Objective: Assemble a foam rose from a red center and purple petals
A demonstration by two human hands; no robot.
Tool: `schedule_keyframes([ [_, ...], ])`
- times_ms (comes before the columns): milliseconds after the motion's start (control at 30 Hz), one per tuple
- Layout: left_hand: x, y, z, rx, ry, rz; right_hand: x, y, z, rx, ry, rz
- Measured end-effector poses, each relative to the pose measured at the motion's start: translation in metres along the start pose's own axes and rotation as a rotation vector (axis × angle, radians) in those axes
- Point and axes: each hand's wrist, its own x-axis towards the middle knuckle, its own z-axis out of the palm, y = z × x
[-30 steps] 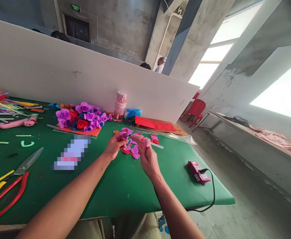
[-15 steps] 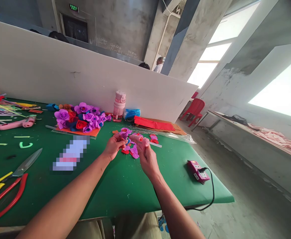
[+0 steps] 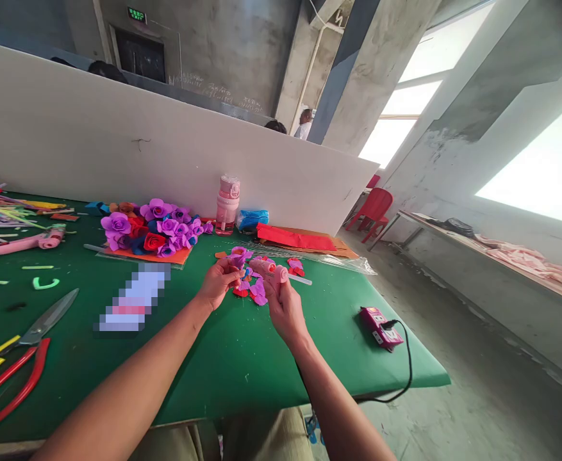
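Note:
My right hand [image 3: 285, 308] is closed round the handle of a pink hot glue gun [image 3: 271, 270], a pale glue stick [image 3: 300, 280] jutting from its back. The gun's nose points left, toward my left hand [image 3: 219, 282]. That hand pinches a purple paper flower [image 3: 238, 257] by its underside; the fingers hide part of it. Loose purple and red paper petals [image 3: 258, 291] lie on the green table between and behind my hands. A finished bunch of purple, red and blue paper flowers [image 3: 156, 227] rests farther left.
Scissors [image 3: 52, 317] and red-handled pliers [image 3: 33, 378] lie at left, near a second pink glue gun [image 3: 25, 243]. A pink bottle [image 3: 227, 206] stands by the white partition [image 3: 175, 147]. A magenta power strip [image 3: 380, 328] with a black cord sits near the right edge.
The whole view has shifted slightly, so things sit a little farther left. Both hands keep their hold on the flower and glue gun, with hardly any movement.

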Motion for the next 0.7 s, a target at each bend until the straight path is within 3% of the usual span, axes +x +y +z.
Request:
schedule_keyframes([
  [267, 0.001, -0.002, 0.000, 0.024, 0.022, 0.019, -0.010, 0.006, 0.000, -0.009, 0.035, 0.107],
  [700, -0.004, -0.004, 0.010, 0.219, 0.021, 0.150, -0.015, 0.001, 0.007, -0.041, 0.008, 0.025],
])
